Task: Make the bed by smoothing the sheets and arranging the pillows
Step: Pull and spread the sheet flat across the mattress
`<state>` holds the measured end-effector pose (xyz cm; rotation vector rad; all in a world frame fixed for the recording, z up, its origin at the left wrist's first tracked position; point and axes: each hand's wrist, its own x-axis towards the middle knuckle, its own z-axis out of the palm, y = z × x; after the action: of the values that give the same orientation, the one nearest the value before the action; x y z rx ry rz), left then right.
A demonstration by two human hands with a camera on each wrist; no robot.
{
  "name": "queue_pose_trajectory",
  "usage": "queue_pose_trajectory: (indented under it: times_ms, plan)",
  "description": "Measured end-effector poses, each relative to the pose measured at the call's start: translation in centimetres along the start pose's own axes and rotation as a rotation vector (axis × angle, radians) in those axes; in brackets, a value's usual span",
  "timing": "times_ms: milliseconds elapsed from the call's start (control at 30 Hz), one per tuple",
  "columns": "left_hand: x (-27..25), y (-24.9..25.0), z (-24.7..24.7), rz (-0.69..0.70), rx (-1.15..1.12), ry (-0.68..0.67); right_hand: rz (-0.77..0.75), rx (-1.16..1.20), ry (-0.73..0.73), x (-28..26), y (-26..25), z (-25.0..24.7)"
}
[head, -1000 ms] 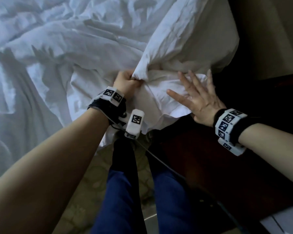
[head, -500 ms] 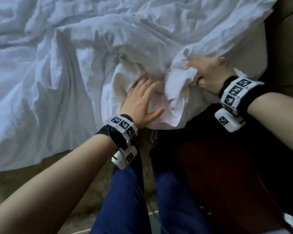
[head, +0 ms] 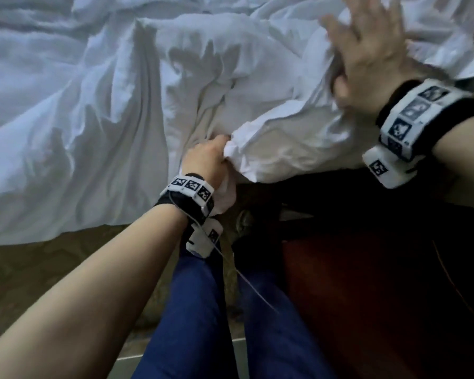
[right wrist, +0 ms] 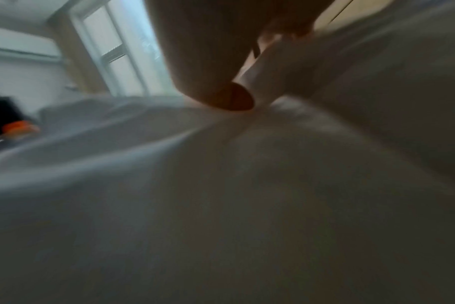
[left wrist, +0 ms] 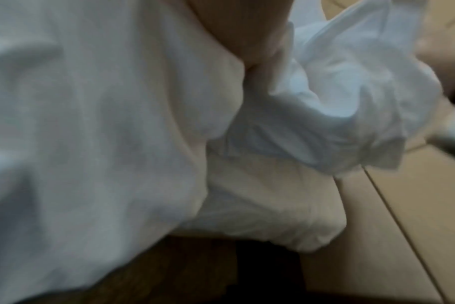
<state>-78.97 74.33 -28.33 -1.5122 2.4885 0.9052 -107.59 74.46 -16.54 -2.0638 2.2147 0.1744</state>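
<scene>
A white pillow [head: 293, 149] in a crumpled white case lies at the near edge of the bed, over rumpled white sheets [head: 66, 105]. My left hand [head: 207, 157] grips a bunched fold of the pillowcase [left wrist: 338, 98] at the pillow's near left corner. Its fingers are curled into the cloth. My right hand [head: 367, 50], blurred, lies flat with fingers spread on the pillow's top at the upper right. In the right wrist view the right hand [right wrist: 247, 67] presses on white fabric [right wrist: 247, 195].
A dark wooden nightstand [head: 367, 296] stands to my right, close to the bed. My legs in blue trousers [head: 203, 310] stand on patterned floor [head: 52, 269] beside the bed. The sheet's edge hangs down at the left. A window [right wrist: 122, 51] shows far off.
My left hand went from lying flat on the pillow to gripping the pillowcase corner. My right hand let go of the bunched cloth and moved up, now flat on the pillow.
</scene>
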Motion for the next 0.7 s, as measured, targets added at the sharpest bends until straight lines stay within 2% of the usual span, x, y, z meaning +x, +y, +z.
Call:
queue_pose_trajectory:
  times_ms: [100,167,267,400,500,600,700]
  plan:
    - [1.3,-0.7,-1.1,-0.098,-0.089,0.067,-0.403,-0.003,-0.06,-4.4,-4.9,3.6]
    - [1.4,-1.2,-1.3,-0.101,-0.143,0.058,-0.499,-0.062,-0.127,-6.5,-7.0,5.5]
    - [1.4,-2.2,-1.3,-0.092,-0.22,0.088,-0.446,-0.133,-0.244,-7.1,-9.0,7.6]
    - [-0.4,-3.0,-0.7,-0.084,-0.381,0.161,-0.26,-0.158,-0.261,-5.1,-8.5,8.9]
    - [-1.7,-2.6,-0.5,0.006,-0.439,0.206,-0.255,-0.159,-0.214,-3.3,-7.7,8.8]
    - [-3.4,-1.9,0.8,0.09,-0.342,0.19,-0.215,-0.136,-0.133,-2.0,-8.0,7.1]
    - [-6.3,-1.1,1.8,-0.041,-0.246,0.127,-0.023,-0.005,-0.162,-1.3,-8.0,3.9]
